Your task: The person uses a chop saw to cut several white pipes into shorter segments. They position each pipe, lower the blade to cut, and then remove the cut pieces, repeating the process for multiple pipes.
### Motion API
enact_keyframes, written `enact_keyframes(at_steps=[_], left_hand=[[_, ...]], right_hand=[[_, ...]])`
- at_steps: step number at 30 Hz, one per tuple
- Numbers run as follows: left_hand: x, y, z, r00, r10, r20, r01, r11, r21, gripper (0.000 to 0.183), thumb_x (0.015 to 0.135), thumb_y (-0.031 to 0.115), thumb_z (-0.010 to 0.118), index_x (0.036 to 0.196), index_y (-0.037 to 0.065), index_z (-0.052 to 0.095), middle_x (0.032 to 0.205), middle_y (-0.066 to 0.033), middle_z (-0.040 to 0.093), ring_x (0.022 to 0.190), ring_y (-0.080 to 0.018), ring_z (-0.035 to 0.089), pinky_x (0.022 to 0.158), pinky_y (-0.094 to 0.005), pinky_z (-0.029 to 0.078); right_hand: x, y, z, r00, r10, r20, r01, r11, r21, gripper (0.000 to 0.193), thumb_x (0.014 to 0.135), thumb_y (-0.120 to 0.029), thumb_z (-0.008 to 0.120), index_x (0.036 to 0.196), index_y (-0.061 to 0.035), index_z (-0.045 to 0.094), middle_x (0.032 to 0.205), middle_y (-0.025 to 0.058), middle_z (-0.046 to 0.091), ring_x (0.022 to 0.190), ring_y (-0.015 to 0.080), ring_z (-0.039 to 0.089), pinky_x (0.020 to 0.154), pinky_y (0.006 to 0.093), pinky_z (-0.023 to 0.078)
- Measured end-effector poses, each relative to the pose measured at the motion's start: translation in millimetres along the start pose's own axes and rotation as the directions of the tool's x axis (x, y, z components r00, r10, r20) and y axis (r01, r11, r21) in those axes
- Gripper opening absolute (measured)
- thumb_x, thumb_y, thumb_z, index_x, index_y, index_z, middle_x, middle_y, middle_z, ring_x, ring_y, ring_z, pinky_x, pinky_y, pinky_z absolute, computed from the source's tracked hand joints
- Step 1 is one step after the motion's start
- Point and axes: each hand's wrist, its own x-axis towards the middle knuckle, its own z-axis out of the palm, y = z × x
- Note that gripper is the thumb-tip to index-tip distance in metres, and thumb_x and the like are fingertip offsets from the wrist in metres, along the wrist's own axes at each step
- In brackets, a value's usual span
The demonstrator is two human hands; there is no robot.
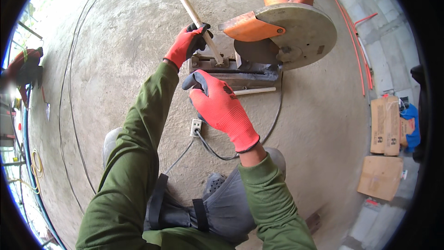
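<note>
My left hand, in a red glove with dark grey fingers, is closed around a slim pale rod. The rod slants, its lower end by the clamp on the base of a cut-off saw. Nearer to me, my right hand, gloved alike, is closed with curled fingers; what they hold, if anything, is hidden. A second pale rod shows just right of that hand, along the near side of the base; its left end is hidden. The saw has a large grey disc guard and an orange cover.
A white socket outlet with a plug in it lies on the concrete floor near my knees. Black cables run along the left. Cardboard boxes and orange conduits line the block wall. Another person is at far left.
</note>
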Motion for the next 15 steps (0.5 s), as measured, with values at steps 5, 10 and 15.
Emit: enact_keyframes(at_steps=[5, 10, 15], left_hand=[[-39.1, 8.5, 10.6, 0.970, 0.209, 0.121, -0.205, 0.978, -0.043, 0.032, 0.102, 0.019, 0.066, 0.126, -0.001, 0.063, 0.111, -0.0127, 0.072, 0.084, -0.0165, 0.068, 0.068, -0.0292, 0.056], [-87.5, 9.0, 23.3, 0.949, 0.287, 0.128, -0.292, 0.956, 0.029, 0.030, 0.101, 0.009, 0.064, 0.129, 0.001, 0.062, 0.119, -0.0092, 0.072, 0.106, -0.0173, 0.067, 0.087, -0.0319, 0.057], [-99.1, 11.9, 20.4, 0.919, 0.374, 0.126, -0.391, 0.906, 0.161, 0.033, 0.100, 0.002, 0.061, 0.133, -0.001, 0.059, 0.126, -0.0095, 0.069, 0.113, -0.0152, 0.064, 0.100, -0.0318, 0.051]], right_hand=[[-3.5, -2.2, -0.5, 1.000, 0.000, -0.014, -0.001, 0.996, -0.086, 0.019, 0.094, -0.015, 0.053, 0.106, -0.0042, 0.064, 0.085, 0.0140, 0.068, 0.072, 0.0224, 0.064, 0.072, 0.0368, 0.051], [-4.6, 1.9, 0.3, 1.000, 0.008, 0.005, -0.007, 0.992, -0.129, 0.020, 0.094, -0.015, 0.053, 0.107, -0.0041, 0.064, 0.089, 0.0162, 0.069, 0.079, 0.0293, 0.068, 0.077, 0.0386, 0.052], [-6.6, -2.5, 7.3, 0.999, -0.002, 0.047, 0.008, 0.993, -0.122, 0.022, 0.094, -0.014, 0.052, 0.108, -0.0035, 0.064, 0.094, 0.0174, 0.070, 0.087, 0.0341, 0.069, 0.082, 0.0396, 0.052]])
